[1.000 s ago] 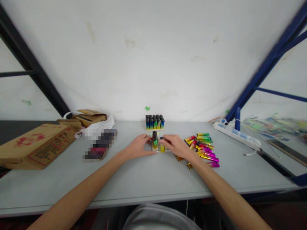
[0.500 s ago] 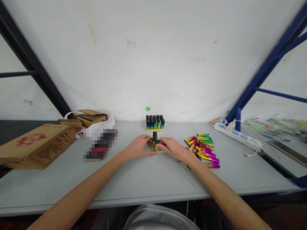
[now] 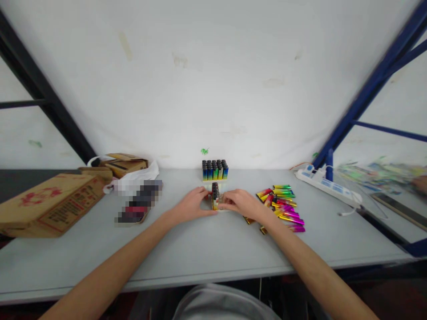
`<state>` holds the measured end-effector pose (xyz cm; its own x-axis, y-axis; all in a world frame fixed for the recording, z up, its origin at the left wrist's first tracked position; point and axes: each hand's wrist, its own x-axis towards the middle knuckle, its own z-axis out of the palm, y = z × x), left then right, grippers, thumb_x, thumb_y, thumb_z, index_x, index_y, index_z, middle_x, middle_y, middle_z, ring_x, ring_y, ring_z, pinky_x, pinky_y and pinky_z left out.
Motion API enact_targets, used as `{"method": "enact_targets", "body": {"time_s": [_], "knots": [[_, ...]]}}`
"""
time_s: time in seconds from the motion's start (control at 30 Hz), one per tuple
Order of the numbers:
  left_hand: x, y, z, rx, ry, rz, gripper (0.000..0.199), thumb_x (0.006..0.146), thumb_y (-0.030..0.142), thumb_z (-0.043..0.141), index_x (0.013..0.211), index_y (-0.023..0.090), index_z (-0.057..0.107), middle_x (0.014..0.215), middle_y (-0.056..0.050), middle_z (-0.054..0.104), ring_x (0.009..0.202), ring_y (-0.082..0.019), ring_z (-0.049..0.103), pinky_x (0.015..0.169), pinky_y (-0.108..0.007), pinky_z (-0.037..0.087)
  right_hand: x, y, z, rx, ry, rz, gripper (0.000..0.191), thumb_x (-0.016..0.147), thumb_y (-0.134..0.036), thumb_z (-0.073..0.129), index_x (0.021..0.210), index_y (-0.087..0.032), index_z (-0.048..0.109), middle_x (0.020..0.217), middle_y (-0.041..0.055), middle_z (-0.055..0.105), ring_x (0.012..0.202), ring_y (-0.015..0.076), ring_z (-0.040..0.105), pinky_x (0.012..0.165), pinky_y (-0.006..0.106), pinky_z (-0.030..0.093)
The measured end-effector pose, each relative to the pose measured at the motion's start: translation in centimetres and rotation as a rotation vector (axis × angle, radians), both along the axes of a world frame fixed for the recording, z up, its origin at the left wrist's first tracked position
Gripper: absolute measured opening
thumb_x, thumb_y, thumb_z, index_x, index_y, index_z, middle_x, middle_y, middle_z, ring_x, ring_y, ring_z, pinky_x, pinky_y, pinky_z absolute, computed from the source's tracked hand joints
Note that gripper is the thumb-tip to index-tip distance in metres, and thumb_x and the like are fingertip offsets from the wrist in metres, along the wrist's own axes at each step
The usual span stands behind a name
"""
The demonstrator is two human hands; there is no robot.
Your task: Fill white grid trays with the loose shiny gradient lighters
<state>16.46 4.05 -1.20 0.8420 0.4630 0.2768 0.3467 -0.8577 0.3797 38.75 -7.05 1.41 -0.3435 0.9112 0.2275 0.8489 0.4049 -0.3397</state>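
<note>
A short row of upright lighters (image 3: 215, 194) with dark tops stands in a pale tray (image 3: 224, 210) between my hands. My left hand (image 3: 191, 204) curves round the left end of the tray, its thumb along the front and its fingers behind. From the right, my right hand (image 3: 242, 203) brings bent thumb and fingertips against the near end of the row, closed on a lighter that they mostly hide. Beside my right wrist lies a loose pile of shiny lighters (image 3: 283, 206) in gold, red, green and magenta, partly covered by the forearm.
Behind my hands stands a filled block of blue, green and yellow lighters (image 3: 215, 171). Cardboard boxes (image 3: 50, 200), a white plastic bag (image 3: 138, 180) and a pixelated item (image 3: 140, 202) lie left. A power strip (image 3: 328, 186) with cables lies right, near a blue frame (image 3: 360, 106).
My right fingertips have moved slightly; the lighter that showed beside the row now sits against it or is hidden. My left hand keeps its place. The view has shifted slightly.
</note>
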Motion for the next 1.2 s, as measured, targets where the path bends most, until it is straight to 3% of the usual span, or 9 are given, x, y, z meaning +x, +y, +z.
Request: {"method": "enact_targets", "body": {"time_s": [0.1,0.2,0.3,0.4,0.57,0.77,0.97,1.2], "knots": [[0.0,0.1,-0.1,-0.009,-0.009,0.002,0.064,0.076,0.070,0.073,0.113,0.018,0.070,0.103,-0.010,0.067,0.095,-0.030,0.064,0.089,-0.040,0.052,3.8,-0.5,1.0,0.012,0.043,-0.058,0.039,0.102,-0.050,0.054,0.093,-0.018,0.074,0.087,0.0066,0.074,0.076,0.0187,0.064,0.074,0.028,0.047],[0.0,0.1,0.0,-0.010,-0.004,0.013,0.067,0.076,0.072,0.072,0.113,0.017,0.070,0.104,-0.011,0.067,0.095,-0.030,0.064,0.090,-0.042,0.052,9.0,-1.5,1.5,0.059,-0.006,-0.243,0.030,0.100,-0.041,0.058,0.100,-0.017,0.076,0.103,0.0115,0.075,0.096,0.0259,0.067,0.092,0.038,0.048],[0.0,0.0,0.1,-0.018,0.012,0.002,0.067,0.077,0.071,0.072,0.115,0.016,0.069,0.106,-0.012,0.066,0.097,-0.030,0.064,0.091,-0.042,0.052,13.6,-2.9,1.3,-0.049,0.025,-0.362,0.031,0.092,-0.040,0.065,0.109,-0.018,0.078,0.116,0.0135,0.073,0.110,0.0305,0.066,0.104,0.043,0.046],[0.0,-0.1,0.3,-0.027,0.041,0.009,0.067,0.077,0.070,0.072,0.116,0.015,0.069,0.107,-0.012,0.066,0.099,-0.031,0.063,0.092,-0.043,0.052,16.0,-3.9,0.9,-0.215,0.129,-0.315,0.042,0.087,-0.049,0.070,0.119,-0.022,0.077,0.128,0.0100,0.070,0.120,0.0300,0.063,0.110,0.041,0.044],[0.0,-0.1,0.4,-0.025,0.032,0.013,0.066,0.076,0.070,0.072,0.114,0.016,0.070,0.106,-0.012,0.066,0.099,-0.031,0.064,0.092,-0.042,0.052,16.0,-4.6,1.6,-0.275,0.235,-0.302,0.048,0.085,-0.059,0.070,0.115,-0.023,0.078,0.128,0.0092,0.071,0.120,0.0291,0.063,0.111,0.039,0.043],[0.0,-0.1,0.3,-0.024,0.030,0.009,0.066,0.077,0.071,0.072,0.113,0.015,0.070,0.105,-0.012,0.066,0.097,-0.031,0.064,0.091,-0.042,0.052,16.2,-5.6,2.8,-0.349,0.270,-0.169,0.049,0.077,-0.060,0.077,0.110,-0.024,0.080,0.128,0.0095,0.070,0.121,0.0305,0.062,0.110,0.042,0.043],[0.0,-0.2,0.6,-0.026,0.058,0.014,0.063,0.077,0.069,0.072,0.111,0.016,0.069,0.105,-0.011,0.065,0.098,-0.030,0.064,0.090,-0.041,0.052,16.3,-4.8,1.5,-0.320,0.236,-0.281,0.045,0.073,-0.063,0.077,0.090,-0.022,0.080,0.115,0.0112,0.071,0.111,0.0307,0.063,0.104,0.042,0.046],[0.0,-0.2,0.5,-0.022,0.044,0.011,0.062,0.078,0.070,0.071,0.111,0.017,0.069,0.106,-0.011,0.066,0.098,-0.031,0.064,0.090,-0.041,0.052,15.7,-4.3,1.2,-0.268,0.178,-0.380,0.046,0.081,-0.063,0.068,0.095,-0.021,0.075,0.111,0.0105,0.072,0.105,0.0286,0.063,0.098,0.040,0.047]]}}
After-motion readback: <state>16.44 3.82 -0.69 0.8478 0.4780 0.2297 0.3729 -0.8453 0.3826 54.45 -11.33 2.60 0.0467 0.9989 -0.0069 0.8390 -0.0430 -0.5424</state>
